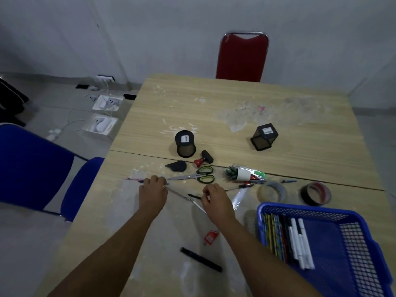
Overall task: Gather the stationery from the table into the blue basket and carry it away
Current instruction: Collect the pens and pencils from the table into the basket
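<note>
The blue basket sits at the near right corner of the table, likely so the person can drop things in without reaching across; pencils and white markers already lie along its left wall. To the left of the basket, the left hand curls its fingers round one end of a slim metal ruler, while the right hand pinches something small near the ruler's other end; whether that is the ruler itself or the black pen beside it cannot be told. Beyond the basket lie scissors, a stamp, two rolls of tape, a tipped little plant pot and two mesh pen holders, not yet gathered. Left of the basket a black marker and a small red item, too blurred to name, wait. The basket's near right corner is cut off by the frame.
</note>
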